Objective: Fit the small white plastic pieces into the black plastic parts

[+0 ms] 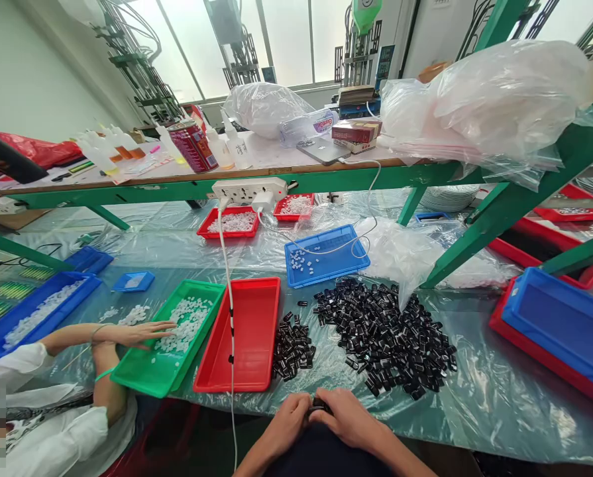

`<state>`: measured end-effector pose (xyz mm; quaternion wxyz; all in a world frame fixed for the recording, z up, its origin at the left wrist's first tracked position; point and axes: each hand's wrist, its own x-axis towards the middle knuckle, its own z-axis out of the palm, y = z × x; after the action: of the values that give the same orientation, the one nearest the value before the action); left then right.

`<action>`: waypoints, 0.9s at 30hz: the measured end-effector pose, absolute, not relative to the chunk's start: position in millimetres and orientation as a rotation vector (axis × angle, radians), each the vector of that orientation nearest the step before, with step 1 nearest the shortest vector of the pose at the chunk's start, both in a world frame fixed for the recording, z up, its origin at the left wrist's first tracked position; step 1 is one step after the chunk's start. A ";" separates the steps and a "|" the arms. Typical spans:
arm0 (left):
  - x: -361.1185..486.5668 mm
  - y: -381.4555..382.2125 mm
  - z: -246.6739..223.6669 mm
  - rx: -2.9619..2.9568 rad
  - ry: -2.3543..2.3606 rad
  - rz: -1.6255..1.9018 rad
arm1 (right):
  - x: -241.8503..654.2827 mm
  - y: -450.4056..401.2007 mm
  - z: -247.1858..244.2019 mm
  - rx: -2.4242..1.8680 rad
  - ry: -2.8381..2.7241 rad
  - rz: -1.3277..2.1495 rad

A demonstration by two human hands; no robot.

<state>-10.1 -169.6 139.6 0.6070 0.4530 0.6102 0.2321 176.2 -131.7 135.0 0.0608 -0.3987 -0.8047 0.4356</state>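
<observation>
Close to my body, in front of the table edge, my left hand (290,417) and my right hand (346,412) meet around a small black plastic part (319,405). Fingers of both hands are closed on it, and they cover most of its shape. Beyond them on the plastic-covered table lies a large heap of black plastic parts (390,331) with shiny faces. A smaller pile of the same parts (294,348) sits to its left, beside a red tray (246,331) with nothing in it.
At the left a co-worker's hand (140,333) reaches over white pieces in a green tray (132,371). A blue tray (343,255) stands behind the heap; stacked trays (564,324) are at right. A white cable (228,278) hangs from the green-framed shelf (171,192) across the red tray.
</observation>
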 end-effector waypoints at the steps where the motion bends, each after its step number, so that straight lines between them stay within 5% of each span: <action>1: -9.4 -168.7 140.7 1.003 1.415 0.546 | 175.7 -131.4 135.1 -1.206 -2.409 1.316; 27: -9.0 -163.9 162.5 1.122 1.290 0.480 | 171.4 -132.6 141.0 -1.092 -2.107 1.521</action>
<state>-9.0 -163.9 162.5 0.6311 0.4902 0.5635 0.2096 171.4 -132.6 141.0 0.1608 -0.3824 -0.7377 0.5327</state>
